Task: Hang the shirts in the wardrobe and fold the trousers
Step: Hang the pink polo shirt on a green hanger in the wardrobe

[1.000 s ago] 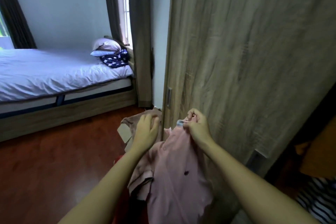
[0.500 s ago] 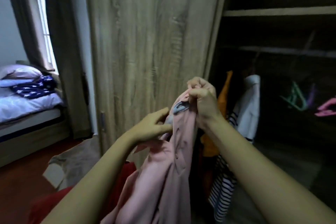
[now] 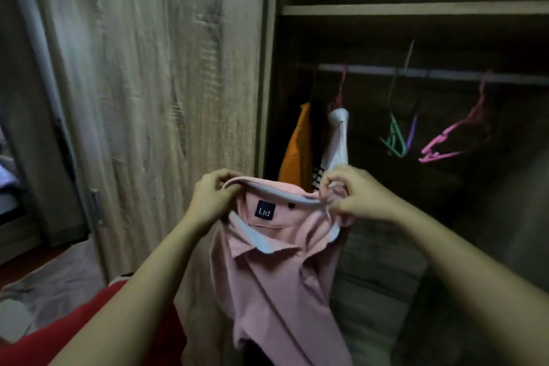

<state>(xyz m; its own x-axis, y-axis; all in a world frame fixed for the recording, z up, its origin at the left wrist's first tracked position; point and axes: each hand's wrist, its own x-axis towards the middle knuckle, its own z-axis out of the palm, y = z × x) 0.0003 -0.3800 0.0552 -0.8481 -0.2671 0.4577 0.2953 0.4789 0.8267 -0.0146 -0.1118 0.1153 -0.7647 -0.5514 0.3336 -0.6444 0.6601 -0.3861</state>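
Left hand [image 3: 212, 197] has swung out to nine o'clock on the collar [image 3: 282, 192], right hand [image 3: 356, 197] at three, both sets of fingers [image 3: 221, 180] curled, pinching the pink shirt [image 3: 276, 270] open.

The only legible text is "Ltd", in pale letters on a small dark label [image 3: 264, 210] sewn inside the back of the collar of the pink polo shirt [image 3: 279, 276]; nothing else can be read
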